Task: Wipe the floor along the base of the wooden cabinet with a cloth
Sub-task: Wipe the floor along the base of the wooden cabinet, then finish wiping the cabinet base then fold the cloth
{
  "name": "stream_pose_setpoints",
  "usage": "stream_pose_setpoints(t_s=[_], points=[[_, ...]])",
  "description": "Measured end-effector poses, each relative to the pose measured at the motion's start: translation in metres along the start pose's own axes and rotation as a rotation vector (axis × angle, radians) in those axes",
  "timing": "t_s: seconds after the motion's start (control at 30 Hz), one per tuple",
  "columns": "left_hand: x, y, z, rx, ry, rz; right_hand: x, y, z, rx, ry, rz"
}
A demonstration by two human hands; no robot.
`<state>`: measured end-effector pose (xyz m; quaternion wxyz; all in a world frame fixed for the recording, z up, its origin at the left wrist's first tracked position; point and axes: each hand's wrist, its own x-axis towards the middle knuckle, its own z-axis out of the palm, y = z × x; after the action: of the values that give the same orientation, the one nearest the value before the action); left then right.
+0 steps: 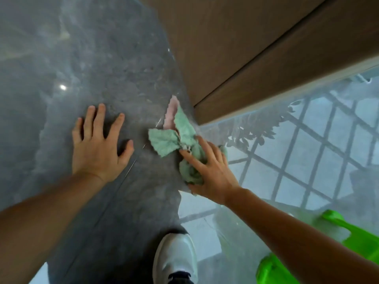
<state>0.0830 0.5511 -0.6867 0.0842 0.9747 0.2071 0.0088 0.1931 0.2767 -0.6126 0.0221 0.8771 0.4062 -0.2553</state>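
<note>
A crumpled pale-green cloth [177, 138] with a pink underside lies on the glossy grey floor [106, 64], touching the bottom corner of the brown wooden cabinet [242, 48]. My right hand [211, 171] presses down on the near end of the cloth, fingers spread over it and curled around its bunched part. My left hand [98, 144] rests flat on the floor to the left of the cloth, fingers apart, holding nothing.
A white shoe [175, 257] stands on the floor at the bottom centre. A bright green plastic object [336, 251] sits at the lower right. To the right, the floor mirrors a window grid and foliage. Open floor stretches to the left.
</note>
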Motion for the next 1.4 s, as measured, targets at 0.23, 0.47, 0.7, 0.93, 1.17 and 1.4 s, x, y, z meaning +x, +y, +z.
stream_pose_setpoints(t_s=[0.23,0.47,0.7,0.93,1.17,1.4], points=[[-0.009,0.032,-0.018,-0.165,-0.124,-0.208,-0.027,0.027,0.001,0.408,0.066,0.603],[-0.169,0.12,-0.118,-0.926,-0.687,-0.469,-0.1,-0.101,-0.036,0.678,-0.329,0.39],[-0.257,0.118,-0.326,-1.021,-0.824,-0.314,-0.312,-0.179,-0.189,0.745,-0.188,0.323],[-0.278,0.242,-0.453,-1.288,-1.074,-0.233,-0.471,-0.156,-0.285,1.082,0.153,0.561],[-0.335,0.422,-0.466,-1.748,-1.275,-0.834,-0.593,-0.082,-0.288,0.886,0.434,0.744],[-0.361,0.554,-0.479,-1.734,-1.347,-0.912,-0.679,-0.023,-0.276,0.649,0.453,0.875]])
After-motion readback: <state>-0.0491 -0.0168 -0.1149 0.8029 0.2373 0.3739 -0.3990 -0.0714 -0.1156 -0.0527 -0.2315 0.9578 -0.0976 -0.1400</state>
